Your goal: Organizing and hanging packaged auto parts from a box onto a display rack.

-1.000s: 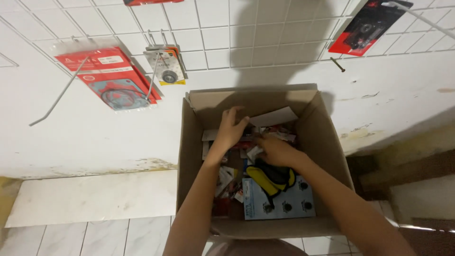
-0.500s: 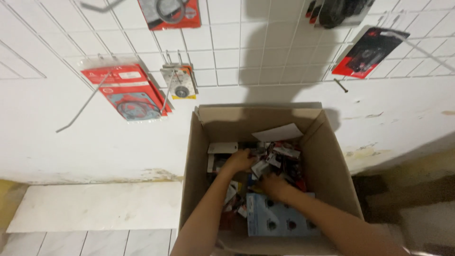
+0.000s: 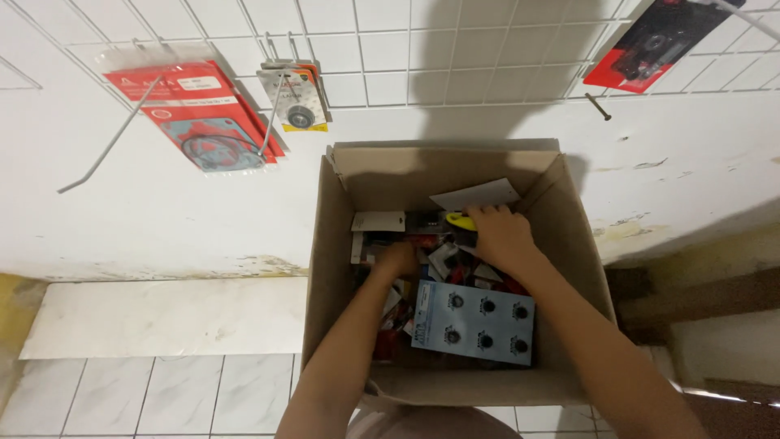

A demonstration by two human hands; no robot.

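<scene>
Cardboard box (image 3: 455, 171), head view: we see it standing open against a white wall, under a wire grid that carries red hanging packs (image 3: 203, 122). Both hands work among the small packaged parts inside. Our right hand (image 3: 500, 236) rests near a yellow item (image 3: 459, 220) by the far wall, fingers curled; whether this grip pinches it we cannot tell. Our left hand (image 3: 398, 260) is sunk into the packs, its grip hidden. A blue card of black knobs (image 3: 475, 323) lies nearest us. Nothing is lifted out yet.
</scene>
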